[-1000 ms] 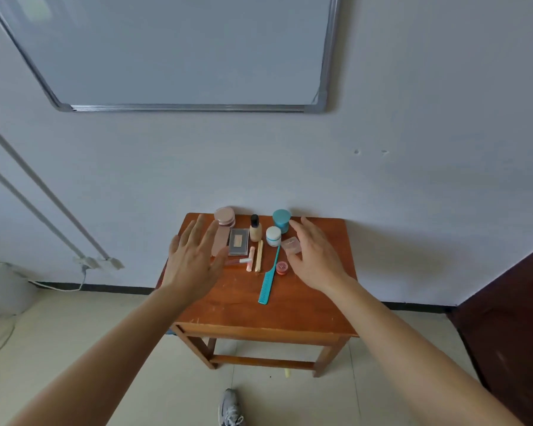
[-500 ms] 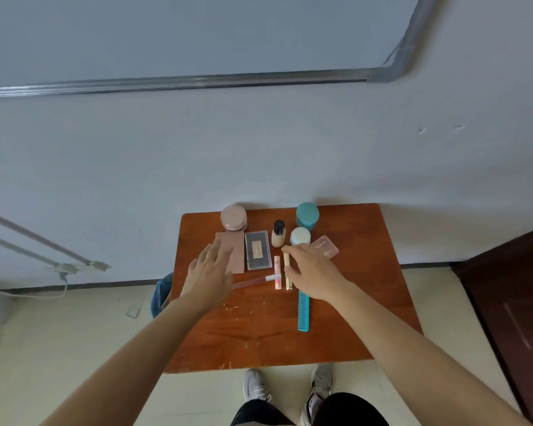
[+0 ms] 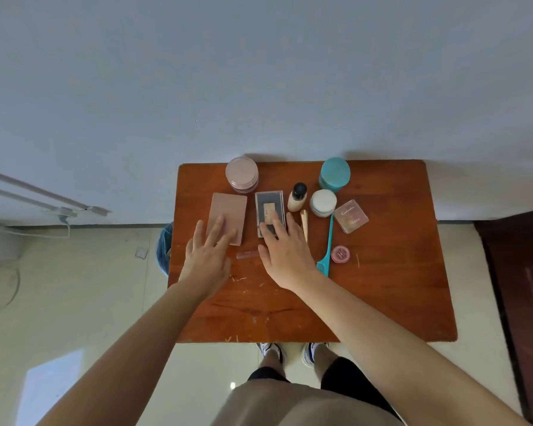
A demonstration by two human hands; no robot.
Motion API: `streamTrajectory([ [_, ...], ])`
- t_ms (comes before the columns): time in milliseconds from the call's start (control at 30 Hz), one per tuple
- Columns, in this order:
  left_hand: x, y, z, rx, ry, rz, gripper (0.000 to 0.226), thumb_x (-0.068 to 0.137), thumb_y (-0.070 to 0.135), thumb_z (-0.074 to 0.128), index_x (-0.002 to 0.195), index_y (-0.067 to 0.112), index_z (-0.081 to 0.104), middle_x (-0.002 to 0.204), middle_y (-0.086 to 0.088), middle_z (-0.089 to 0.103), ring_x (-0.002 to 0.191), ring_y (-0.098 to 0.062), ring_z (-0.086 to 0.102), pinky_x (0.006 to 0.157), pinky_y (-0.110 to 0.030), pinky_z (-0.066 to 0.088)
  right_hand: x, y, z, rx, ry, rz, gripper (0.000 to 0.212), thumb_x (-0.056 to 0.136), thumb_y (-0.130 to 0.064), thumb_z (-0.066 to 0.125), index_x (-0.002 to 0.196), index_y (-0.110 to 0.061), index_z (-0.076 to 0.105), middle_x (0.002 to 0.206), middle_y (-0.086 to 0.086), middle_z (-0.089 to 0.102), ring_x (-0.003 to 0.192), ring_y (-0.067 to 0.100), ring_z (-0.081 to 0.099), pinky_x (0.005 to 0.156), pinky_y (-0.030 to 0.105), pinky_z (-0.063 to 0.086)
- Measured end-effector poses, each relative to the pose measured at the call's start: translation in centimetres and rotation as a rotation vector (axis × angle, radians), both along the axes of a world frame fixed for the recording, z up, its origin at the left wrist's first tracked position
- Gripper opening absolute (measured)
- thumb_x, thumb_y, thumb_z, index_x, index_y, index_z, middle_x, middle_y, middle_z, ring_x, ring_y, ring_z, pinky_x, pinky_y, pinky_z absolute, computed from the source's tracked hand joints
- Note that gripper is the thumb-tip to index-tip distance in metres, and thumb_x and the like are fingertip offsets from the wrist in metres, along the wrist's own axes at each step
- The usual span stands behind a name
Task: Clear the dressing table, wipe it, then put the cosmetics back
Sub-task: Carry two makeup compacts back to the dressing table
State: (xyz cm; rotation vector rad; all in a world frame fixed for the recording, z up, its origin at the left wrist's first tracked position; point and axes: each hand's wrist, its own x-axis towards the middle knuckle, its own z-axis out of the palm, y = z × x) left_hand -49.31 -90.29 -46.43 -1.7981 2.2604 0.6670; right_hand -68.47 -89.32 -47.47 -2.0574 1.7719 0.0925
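Observation:
A brown wooden dressing table (image 3: 382,287) stands against the wall with cosmetics along its far half. My left hand (image 3: 208,253) lies flat, fingers spread, on the near end of a pink rectangular palette (image 3: 230,210). My right hand (image 3: 285,252) rests with fingers apart over the near end of a clear-lidded dark palette (image 3: 268,206). A pink lip gloss tube (image 3: 247,254) lies between the hands. Further right are a foundation bottle (image 3: 296,197), a white jar (image 3: 322,202), a teal jar (image 3: 334,174), a teal comb (image 3: 327,245), a square compact (image 3: 350,215) and a small red pot (image 3: 340,253).
A round pink powder jar (image 3: 241,174) stands at the back left. A beige stick (image 3: 304,224) lies partly under my right hand. Small crumbs dot the near half of the table. A blue bin (image 3: 164,247) sits on the floor left of the table. A dark door (image 3: 523,287) is at right.
The view has tilted down and closer over the table. My left hand slid onto the pink palette and my right hand moved left from the sticks onto the dark palette.

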Motion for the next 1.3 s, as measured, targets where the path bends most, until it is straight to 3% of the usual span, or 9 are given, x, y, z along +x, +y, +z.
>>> streamTrajectory([
  [100,1.1,0.1,0.0,-0.028,0.047,0.092,0.041,0.099,0.032,0.043,0.139,0.032,0.04,0.162,0.005,0.01,0.15,-0.03,-0.004,0.117,-0.056,0.012,0.7,0.1,-0.3,-0.046,0.013,-0.043,0.053,0.099,-0.052,0.041,0.145,-0.025,0.041,0.158,0.008,0.028,0.147,0.04,0.02,0.119,0.051,0.019],
  [200,1.4,-0.3,-0.4,-0.062,0.107,0.146,0.031,0.097,0.039,0.047,0.126,0.027,0.05,0.157,0.002,0.025,0.149,-0.031,0.011,0.117,-0.055,0.023,1.2,-0.3,-0.4,-0.133,-0.015,-0.057,0.041,0.095,-0.05,0.052,0.125,-0.022,0.057,0.14,0.008,0.05,0.134,0.035,0.044,0.112,0.047,0.037],
  [300,1.0,-1.0,-1.0,-0.119,0.104,0.173,0.035,0.092,0.048,0.053,0.117,0.024,0.051,0.15,-0.001,0.032,0.144,-0.031,0.024,0.11,-0.054,0.036,1.6,-0.9,-0.5,-0.181,-0.023,-0.108,0.04,0.091,-0.052,0.058,0.116,-0.02,0.061,0.124,0.006,0.055,0.119,0.024,0.053,0.096,0.037,0.049],
  [400,0.7,-1.5,-1.6,-0.114,0.074,0.252,0.044,0.086,0.054,0.06,0.116,0.025,0.048,0.154,-0.001,0.025,0.142,-0.031,0.027,0.106,-0.052,0.041,1.9,-1.6,-0.6,-0.158,-0.046,-0.192,0.047,0.087,-0.053,0.063,0.123,-0.023,0.055,0.124,0.006,0.051,0.113,0.022,0.054,0.09,0.032,0.05],
  [500,0.4,-1.5,-2.0,-0.11,0.096,0.323,0.046,0.086,0.045,0.065,0.12,0.024,0.043,0.158,-0.002,0.018,0.14,-0.032,0.029,0.104,-0.051,0.044,2.3,-1.7,-0.6,-0.139,-0.079,-0.2,0.051,0.087,-0.044,0.067,0.128,-0.023,0.049,0.132,0.009,0.045,0.117,0.024,0.051,0.09,0.032,0.054],
  [667,0.5,-0.9,-1.5,-0.055,0.196,0.51,0.072,0.084,0.04,0.069,0.14,0.028,0.027,0.159,-0.004,0.017,0.144,-0.031,0.023,0.111,-0.053,0.035,2.1,-1.6,0.0,-0.1,-0.253,-0.261,0.062,0.079,-0.029,0.076,0.133,-0.023,0.045,0.138,0.007,0.039,0.123,0.025,0.048,0.092,0.034,0.055],
  [867,1.1,-0.1,1.4,-0.222,0.264,0.416,0.066,0.081,0.032,0.071,0.134,0.027,0.033,0.151,-0.001,0.024,0.133,-0.031,0.033,0.098,-0.053,0.048,0.0,-0.5,2.8,-0.188,-0.407,-0.239,0.072,0.077,-0.027,0.079,0.139,-0.021,0.044,0.143,0.007,0.038,0.13,0.021,0.042,0.095,0.032,0.053],
  [1000,0.0,-0.5,5.3,-0.307,0.315,0.38,0.064,0.082,0.027,0.072,0.135,0.024,0.036,0.15,-0.003,0.024,0.135,-0.029,0.03,0.102,-0.049,0.044,-2.3,0.0,6.0,-0.236,-0.458,-0.235,0.074,0.078,-0.027,0.078,0.143,-0.021,0.042,0.147,0.007,0.041,0.136,0.023,0.037,0.103,0.038,0.046],
  [1300,-2.1,0.8,9.6,-0.394,0.355,0.305,0.063,0.081,0.023,0.074,0.134,0.019,0.041,0.148,-0.007,0.03,0.13,-0.031,0.035,0.1,-0.05,0.046,-6.4,4.6,8.7,-0.25,-0.426,-0.365,0.071,0.075,-0.037,0.08,0.135,-0.031,0.043,0.137,-0.008,0.048,0.125,0.012,0.044,0.103,0.037,0.049],
])
